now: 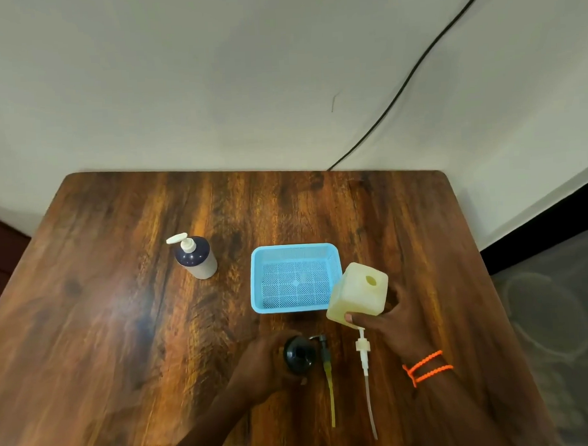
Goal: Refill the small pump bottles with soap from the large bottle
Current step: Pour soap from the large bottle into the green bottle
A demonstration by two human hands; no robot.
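1. Right hand grasps the open pale square bottle, tilted, near the counter's front edge beside the blue basket.
2. Left hand wraps the dark bottle; cap state unclear, blurred.
3. Two pump heads lie loose: dark pump, white pump.
4. One capped pump bottle stands toward the left edge, untouched.
5. Judged: pouring not yet begun.

Both forearms are bare, and the right wrist wears two orange beaded bands.
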